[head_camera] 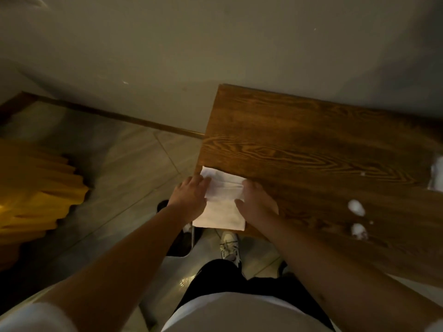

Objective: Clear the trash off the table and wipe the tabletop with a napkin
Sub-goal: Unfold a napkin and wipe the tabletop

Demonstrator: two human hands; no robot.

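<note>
A white napkin (221, 202) lies at the near left corner of the wooden table (311, 149), partly folded over itself. My left hand (189, 197) holds its left edge, fingers lying on the upper fold. My right hand (256, 202) holds its right edge, thumb on the paper. Two crumpled white paper balls (356, 207) (358, 230) sit near the table's front edge to the right. More white trash (436, 173) shows at the right border, cut off by the frame.
The table's far edge stands against a pale wall (167, 56). A yellow ribbed object (36, 188) stands on the tiled floor at the left. Below the table are my shoes (230, 245) and a dark chair base (179, 240).
</note>
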